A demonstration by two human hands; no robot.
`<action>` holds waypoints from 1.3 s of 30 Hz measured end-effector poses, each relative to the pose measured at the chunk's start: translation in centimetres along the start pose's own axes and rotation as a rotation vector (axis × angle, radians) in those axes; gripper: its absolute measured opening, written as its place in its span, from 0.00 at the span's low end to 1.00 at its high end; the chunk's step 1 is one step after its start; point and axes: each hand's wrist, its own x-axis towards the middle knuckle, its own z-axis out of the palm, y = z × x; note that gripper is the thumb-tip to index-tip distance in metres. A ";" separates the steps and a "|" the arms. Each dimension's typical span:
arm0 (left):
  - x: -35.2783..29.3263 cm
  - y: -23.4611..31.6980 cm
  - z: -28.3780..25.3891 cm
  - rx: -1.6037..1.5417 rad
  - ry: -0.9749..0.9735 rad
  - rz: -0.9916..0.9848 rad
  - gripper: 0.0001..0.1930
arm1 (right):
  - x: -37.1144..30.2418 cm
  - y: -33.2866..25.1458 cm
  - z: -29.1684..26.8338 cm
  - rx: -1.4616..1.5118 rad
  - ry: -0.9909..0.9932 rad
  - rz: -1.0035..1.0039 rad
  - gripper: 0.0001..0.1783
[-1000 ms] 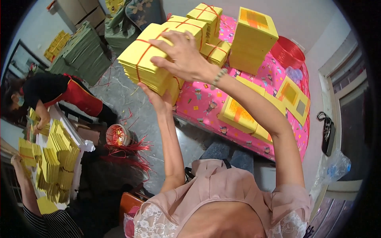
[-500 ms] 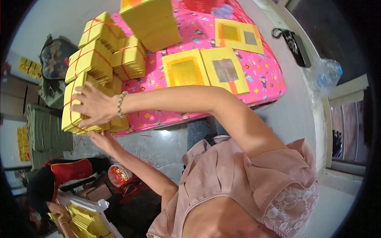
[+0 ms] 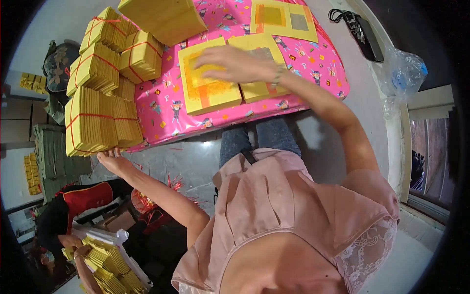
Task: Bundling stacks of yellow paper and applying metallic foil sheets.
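My right hand (image 3: 234,63) hovers over a flat stack of yellow paper (image 3: 196,100) with a gold square on top. Its fingers are spread and empty, slightly blurred. My left hand (image 3: 115,162) is at the lower edge of the nearest yellow paper bundle (image 3: 93,122), at the left end of the table. Its fingers are stretched out and the tips touch the bundle's underside. Red string ties this bundle. Beside the first stack lies a second yellow stack (image 3: 254,92) with a silver square, partly hidden by my right hand and wrist.
More tied yellow bundles (image 3: 95,66) stand behind, near a tall yellow paper block (image 3: 164,19). A pink patterned cloth (image 3: 161,125) covers the table. Farther right lie yellow sheets (image 3: 306,32), a black case (image 3: 364,39) and a plastic bag (image 3: 406,71). Another person (image 3: 46,215) handles yellow paper at lower left.
My right hand has left the near bundle and moved right, over the gold-square stack. The left hand stays at the bundle's lower edge. The whole view has shifted slightly.
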 end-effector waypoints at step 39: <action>-24.4 -6.1 22.0 0.633 -1.557 0.785 0.10 | -18.2 4.7 -4.7 -0.004 -0.175 0.481 0.13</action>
